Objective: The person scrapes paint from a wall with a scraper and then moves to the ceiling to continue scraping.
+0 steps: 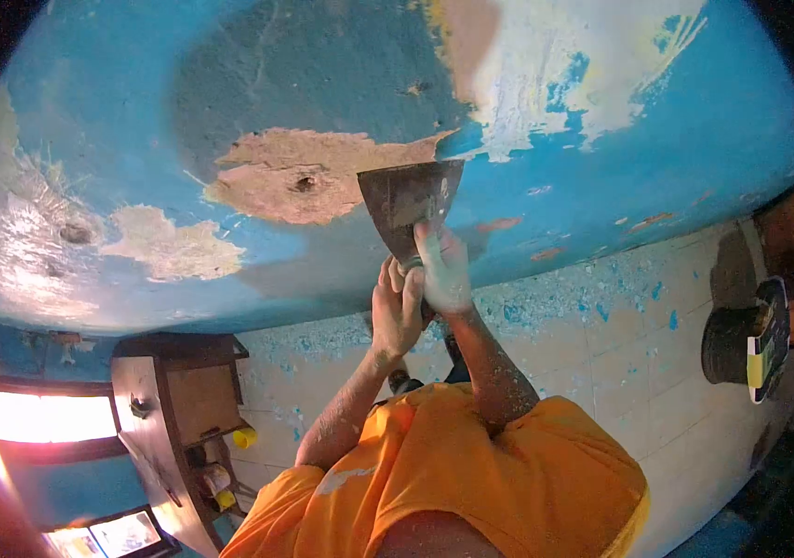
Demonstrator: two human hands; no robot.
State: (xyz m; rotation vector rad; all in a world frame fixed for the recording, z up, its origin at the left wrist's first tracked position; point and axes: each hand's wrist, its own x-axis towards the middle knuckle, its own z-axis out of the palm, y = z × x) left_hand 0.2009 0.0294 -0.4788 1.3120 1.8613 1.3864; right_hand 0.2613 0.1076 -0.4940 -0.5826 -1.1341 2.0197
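Note:
A wide scraper has its dark blade edge up against the blue wall, beside a bare patch of exposed plaster. My right hand is closed around the scraper's neck and handle, with the thumb lying along the blade. Just below and to the left, my left hand also grips the tool, its fingers bent around the handle. Most of the handle is hidden by both hands. White dust coats my hands and forearms.
Blue paint flakes litter the tiled floor along the wall base. A dark bucket-like container stands at the right. Wooden furniture stands at the left near bright windows. More peeled patches mark the wall.

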